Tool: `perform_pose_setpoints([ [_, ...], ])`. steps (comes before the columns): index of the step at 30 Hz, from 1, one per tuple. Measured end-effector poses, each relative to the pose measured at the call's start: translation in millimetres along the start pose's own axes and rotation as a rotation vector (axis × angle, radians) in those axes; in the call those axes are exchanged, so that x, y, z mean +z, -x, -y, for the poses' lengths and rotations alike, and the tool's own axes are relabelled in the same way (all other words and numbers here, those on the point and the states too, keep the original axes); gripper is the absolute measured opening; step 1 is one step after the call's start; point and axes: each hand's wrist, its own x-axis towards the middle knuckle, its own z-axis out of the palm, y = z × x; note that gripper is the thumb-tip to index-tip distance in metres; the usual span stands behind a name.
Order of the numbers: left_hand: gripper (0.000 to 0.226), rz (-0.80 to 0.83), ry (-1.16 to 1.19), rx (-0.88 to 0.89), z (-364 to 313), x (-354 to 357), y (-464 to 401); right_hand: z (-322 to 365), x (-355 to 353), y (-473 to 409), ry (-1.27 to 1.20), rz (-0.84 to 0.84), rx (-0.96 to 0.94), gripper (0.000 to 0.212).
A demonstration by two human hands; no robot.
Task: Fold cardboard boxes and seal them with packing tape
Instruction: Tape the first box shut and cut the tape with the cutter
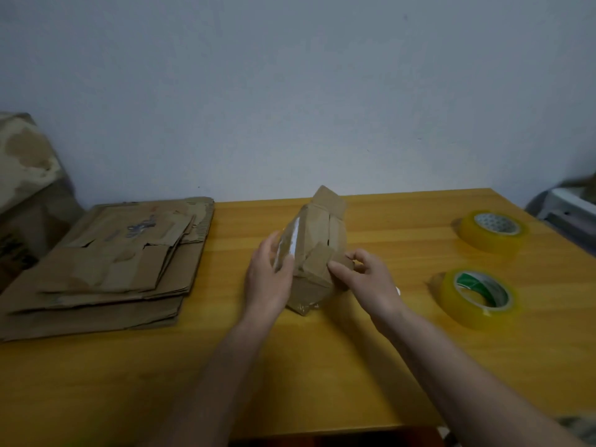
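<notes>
A small brown cardboard box (317, 243), partly folded and tilted, stands on the yellow wooden table (322, 366) in the middle. It carries a white label and old tape on its left face. My left hand (269, 279) holds the box's left side, fingers curled round its edge. My right hand (367, 279) pinches a flap at the box's lower right. Two rolls of clear yellowish packing tape lie at the right: the far roll (493, 230) and the near roll (475, 298).
A stack of flattened cardboard boxes (106, 269) covers the table's left part. A large worn carton (25, 188) stands at the far left by the wall. A white object (571, 208) sits past the table's right edge.
</notes>
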Motion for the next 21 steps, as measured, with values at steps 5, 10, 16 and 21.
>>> perform_pose_setpoints([
  [5, 0.047, 0.289, -0.115, -0.124, -27, -21, -23, 22, 5, 9, -0.004, 0.069, -0.090, 0.034],
  [10, 0.077, 0.497, -0.053, -0.214, -22, -26, -25, 27, 13, 9, 0.003, 0.129, -0.101, 0.039],
  [16, 0.087, 0.494, -0.088, -0.224, -14, -20, -22, 35, 16, 2, -0.034, 0.138, -0.042, 0.033],
  [21, 0.039, 0.407, 0.023, -0.246, -19, -18, -22, 43, 15, -10, 0.093, 0.188, 0.042, 0.056],
])
